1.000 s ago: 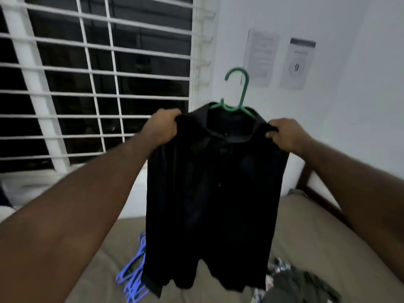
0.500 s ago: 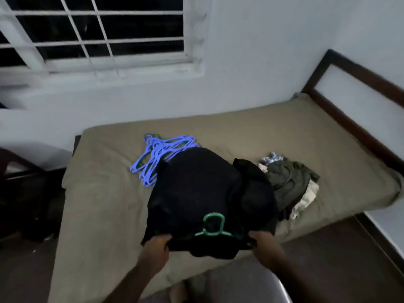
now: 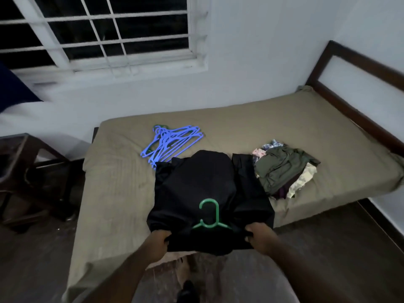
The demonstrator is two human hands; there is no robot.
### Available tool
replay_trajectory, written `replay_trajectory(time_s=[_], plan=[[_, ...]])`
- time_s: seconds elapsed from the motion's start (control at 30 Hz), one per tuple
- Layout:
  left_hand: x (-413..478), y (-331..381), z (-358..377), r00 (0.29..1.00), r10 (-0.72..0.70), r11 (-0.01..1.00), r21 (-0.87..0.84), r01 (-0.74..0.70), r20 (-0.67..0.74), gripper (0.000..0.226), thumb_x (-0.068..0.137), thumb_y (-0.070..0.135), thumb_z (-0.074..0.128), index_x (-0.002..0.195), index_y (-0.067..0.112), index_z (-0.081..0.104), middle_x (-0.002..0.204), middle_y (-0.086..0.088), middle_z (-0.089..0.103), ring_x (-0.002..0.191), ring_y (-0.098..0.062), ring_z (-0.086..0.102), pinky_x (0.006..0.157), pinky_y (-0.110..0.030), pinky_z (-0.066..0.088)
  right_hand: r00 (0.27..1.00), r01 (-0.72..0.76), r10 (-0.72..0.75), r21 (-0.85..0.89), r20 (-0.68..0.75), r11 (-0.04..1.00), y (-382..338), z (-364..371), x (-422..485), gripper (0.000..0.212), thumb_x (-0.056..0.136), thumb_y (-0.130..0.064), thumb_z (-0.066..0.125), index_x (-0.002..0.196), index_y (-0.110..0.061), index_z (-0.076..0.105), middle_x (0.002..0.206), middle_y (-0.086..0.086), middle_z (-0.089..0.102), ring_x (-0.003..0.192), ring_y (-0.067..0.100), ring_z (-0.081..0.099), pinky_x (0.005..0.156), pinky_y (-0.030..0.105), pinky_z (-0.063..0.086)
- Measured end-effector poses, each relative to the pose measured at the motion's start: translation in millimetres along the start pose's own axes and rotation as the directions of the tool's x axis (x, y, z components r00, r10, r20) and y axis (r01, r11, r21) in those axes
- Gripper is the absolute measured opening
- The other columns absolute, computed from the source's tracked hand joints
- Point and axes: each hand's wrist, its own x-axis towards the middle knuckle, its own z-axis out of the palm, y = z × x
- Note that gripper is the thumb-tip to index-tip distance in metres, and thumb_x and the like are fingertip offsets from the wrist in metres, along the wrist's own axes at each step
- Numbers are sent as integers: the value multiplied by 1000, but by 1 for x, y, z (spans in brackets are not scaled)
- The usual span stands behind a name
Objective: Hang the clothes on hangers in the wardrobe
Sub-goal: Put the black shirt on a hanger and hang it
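Dim indoor shot, cool bluish cast, grainy. No daylight: the window (image 3: 142, 25) behind the bed (image 3: 122, 193) is black glass. The wall (image 3: 262, 62) behind the bed is brightest. Light is soft, source out of view. The black shirt (image 3: 207, 182) on the bed crushes to flat black, folds barely readable. The green hanger (image 3: 217, 215) and blue hangers (image 3: 172, 141) stay saturated. The window sill (image 3: 109, 71) up-left of the bed is motion-smeared. The headboard (image 3: 360, 68) bows from wide-angle distortion. The floor (image 3: 32, 248) left of the bed is near black.

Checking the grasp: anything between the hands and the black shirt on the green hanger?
Nothing visible: the left hand and right hand both grip the shirt at its shoulders, over the hanger. The wardrobe is out of view.
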Motion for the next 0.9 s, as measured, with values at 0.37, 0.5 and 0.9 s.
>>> replay_trajectory(time_s=[0.37,0.5,0.9], plan=[[-50,173,-274,761,327,929,337,-151,-561,19,94,12,51,110,12,62,111,-18,66,102,-36,61,80,-38,47,766,74,-169,-176,-620,982,-94,-266,-91,21,99,-22,53,110,-8,65,116,18,66,109,34,60,85,31,42],[-96,220,-345,590,431,889,434,-148,-683,17,93,15,50,107,16,59,100,-14,65,92,-38,61,68,-36,43,648,35,-158,-178,-745,983,-129,-324,-155,12,99,-19,50,99,-9,56,115,20,64,107,37,59,81,35,43],[-156,187,-348,562,628,778,441,-447,-539,16,86,14,57,100,19,63,98,-10,67,91,-32,60,79,-44,52,566,-156,85,-6,-820,988,-171,-230,-261,13,98,-22,52,86,-20,47,109,16,63,104,36,57,77,36,42]])
